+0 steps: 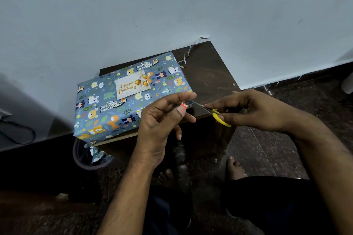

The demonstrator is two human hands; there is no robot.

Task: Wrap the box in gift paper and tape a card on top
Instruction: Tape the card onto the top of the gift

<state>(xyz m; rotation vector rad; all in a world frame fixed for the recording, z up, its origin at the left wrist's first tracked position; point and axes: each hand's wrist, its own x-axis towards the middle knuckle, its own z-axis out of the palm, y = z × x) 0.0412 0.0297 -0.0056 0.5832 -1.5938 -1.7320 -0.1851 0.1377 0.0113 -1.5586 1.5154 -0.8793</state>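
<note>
So the wrapped box [131,99] sits on the small dark bench [208,78], animal-print paper all over it, Happy Birthday card [132,86] lying on top. Left hand [162,118] pinches a bit of tape [184,105] between thumb and fingers. Right hand [254,110] grips yellow-handled scissors [214,113], blades pointing at the tape. Curly ribbon [188,54] lies by the wall.

left hand [162,118] raised, thumb and forefinger pinching, other fingers loosely curled – right hand [254,110] fingers curled in a grip, fingertips just beside left fingertips
</note>
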